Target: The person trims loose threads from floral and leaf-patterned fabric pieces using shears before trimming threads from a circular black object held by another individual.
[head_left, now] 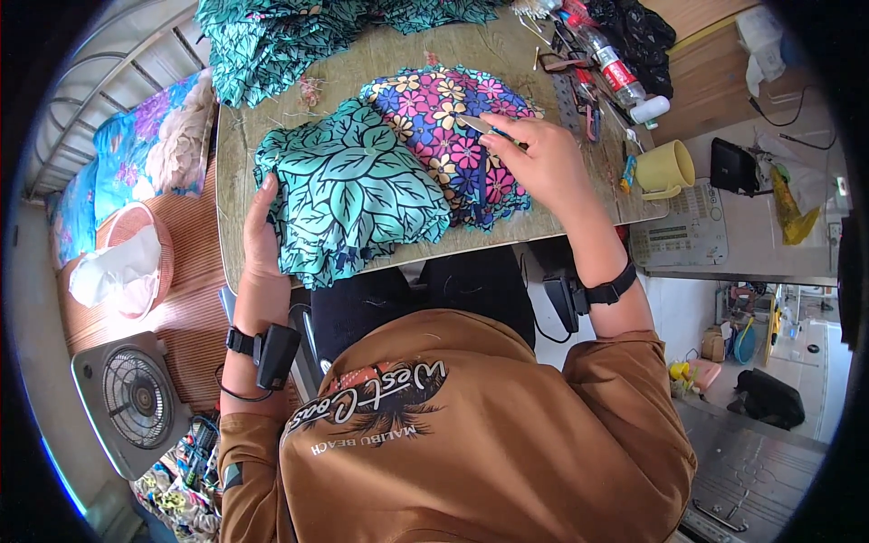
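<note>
A stack of teal leaf-print fabric pieces lies at the table's near edge. My left hand grips its left side, thumb up along the edge and the other fingers mostly hidden. Partly under it, to the right, is a floral fabric piece in pink, cream and dark blue. Over that floral piece, my right hand is closed around small thread snips, their pointed metal blades aimed left. Most of the snips' handle is hidden by my fingers.
More teal leaf-print fabric is heaped at the table's far left. A plastic bottle, a black bag and small tools crowd the far right. A yellow mug is by the right edge. A fan stands lower left.
</note>
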Demonstrator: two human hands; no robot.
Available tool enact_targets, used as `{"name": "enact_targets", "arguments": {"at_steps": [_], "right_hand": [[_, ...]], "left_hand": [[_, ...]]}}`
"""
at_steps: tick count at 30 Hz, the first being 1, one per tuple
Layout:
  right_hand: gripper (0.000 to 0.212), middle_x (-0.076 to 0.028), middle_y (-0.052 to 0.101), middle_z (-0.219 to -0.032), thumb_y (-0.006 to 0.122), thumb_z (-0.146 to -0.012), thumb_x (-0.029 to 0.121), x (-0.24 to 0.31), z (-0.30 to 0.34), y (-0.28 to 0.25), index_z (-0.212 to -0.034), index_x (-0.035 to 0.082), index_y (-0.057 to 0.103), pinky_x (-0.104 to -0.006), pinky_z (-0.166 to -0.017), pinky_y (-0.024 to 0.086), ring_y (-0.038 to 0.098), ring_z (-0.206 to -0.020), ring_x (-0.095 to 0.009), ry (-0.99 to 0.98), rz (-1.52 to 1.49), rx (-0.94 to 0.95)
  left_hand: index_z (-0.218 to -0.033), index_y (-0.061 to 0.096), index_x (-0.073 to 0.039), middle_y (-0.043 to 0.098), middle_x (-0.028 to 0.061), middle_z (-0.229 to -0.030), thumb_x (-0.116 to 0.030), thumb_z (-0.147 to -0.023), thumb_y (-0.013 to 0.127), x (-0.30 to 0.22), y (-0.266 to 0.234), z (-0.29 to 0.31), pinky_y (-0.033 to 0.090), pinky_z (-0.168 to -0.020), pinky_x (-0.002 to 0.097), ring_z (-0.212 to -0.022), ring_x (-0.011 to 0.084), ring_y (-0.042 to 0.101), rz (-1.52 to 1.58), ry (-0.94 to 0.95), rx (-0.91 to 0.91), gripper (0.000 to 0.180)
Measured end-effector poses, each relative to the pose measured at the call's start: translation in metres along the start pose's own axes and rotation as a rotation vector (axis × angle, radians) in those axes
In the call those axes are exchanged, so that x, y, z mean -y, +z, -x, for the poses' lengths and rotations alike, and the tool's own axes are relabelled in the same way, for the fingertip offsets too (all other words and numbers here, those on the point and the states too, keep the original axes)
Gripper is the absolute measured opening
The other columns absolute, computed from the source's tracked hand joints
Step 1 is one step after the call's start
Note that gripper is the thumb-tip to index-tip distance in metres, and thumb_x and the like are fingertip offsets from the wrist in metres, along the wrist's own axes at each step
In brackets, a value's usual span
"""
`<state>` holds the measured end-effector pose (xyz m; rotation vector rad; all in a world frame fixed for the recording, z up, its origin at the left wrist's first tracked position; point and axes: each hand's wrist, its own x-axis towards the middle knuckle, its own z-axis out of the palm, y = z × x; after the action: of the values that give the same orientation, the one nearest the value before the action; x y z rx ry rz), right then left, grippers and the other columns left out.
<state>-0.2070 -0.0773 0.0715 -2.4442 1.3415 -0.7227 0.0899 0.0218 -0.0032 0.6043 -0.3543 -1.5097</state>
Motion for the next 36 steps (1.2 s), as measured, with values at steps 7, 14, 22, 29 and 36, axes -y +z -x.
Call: {"name": "enact_targets", "arguments": {"at_steps": [7,14,22,29,36], "right_hand": [[0.031,-0.013,0.064,-0.078,0.064,-0.081,0.024,-0.007,-0.002,-0.002,-0.108,0.01,0.063,-0.0284,-0.062,0.044,0.059,-0.067,-0.017,0.067,-0.017,-0.057],[0.036,-0.012,0.067,-0.088,0.067,-0.079,0.027,-0.041,-0.013,-0.007,-0.106,0.004,0.062,-0.0263,-0.07,0.046,0.062,-0.077,-0.013,0.241,-0.039,-0.198],[0.035,-0.013,0.066,-0.084,0.067,-0.076,0.033,-0.044,-0.024,-0.003,-0.097,0.004,0.065,-0.0288,-0.069,0.047,0.063,-0.076,-0.02,0.287,-0.025,-0.152],[0.035,-0.015,0.065,-0.086,0.064,-0.076,0.038,-0.044,-0.034,-0.002,-0.095,0.008,0.066,-0.0352,-0.07,0.048,0.063,-0.081,-0.03,0.307,-0.028,-0.15],[0.038,-0.014,0.065,-0.088,0.064,-0.078,0.037,-0.051,-0.057,0.003,-0.095,0.003,0.064,-0.0339,-0.073,0.047,0.063,-0.083,-0.028,0.203,0.073,-0.039]], "left_hand": [[-0.121,0.046,0.001,0.056,0.0141,-0.115,-0.028,-0.087,0.052,0.001,-0.005,-0.002,0.046,-0.089,0.0363,-0.101,0.0246,0.057,-0.062,0.023,-0.046,0.045],[-0.12,0.047,0.0,0.057,0.0131,-0.114,-0.028,-0.086,0.053,0.0,-0.004,-0.001,0.046,-0.088,0.0357,-0.1,0.0242,0.058,-0.049,0.0,-0.051,0.044],[-0.12,0.047,0.0,0.057,0.0134,-0.113,-0.028,-0.086,0.053,0.0,-0.001,0.0,0.046,-0.087,0.0358,-0.099,0.0244,0.058,-0.029,-0.013,-0.059,0.044],[-0.12,0.047,0.0,0.057,0.0138,-0.112,-0.029,-0.086,0.053,-0.001,0.001,0.0,0.046,-0.087,0.0358,-0.099,0.0246,0.058,-0.034,-0.011,-0.057,0.045],[-0.121,0.046,0.0,0.056,0.0141,-0.114,-0.03,-0.087,0.052,0.0,0.0,0.0,0.045,-0.089,0.0358,-0.101,0.0249,0.057,-0.061,0.003,-0.06,0.046]]}}
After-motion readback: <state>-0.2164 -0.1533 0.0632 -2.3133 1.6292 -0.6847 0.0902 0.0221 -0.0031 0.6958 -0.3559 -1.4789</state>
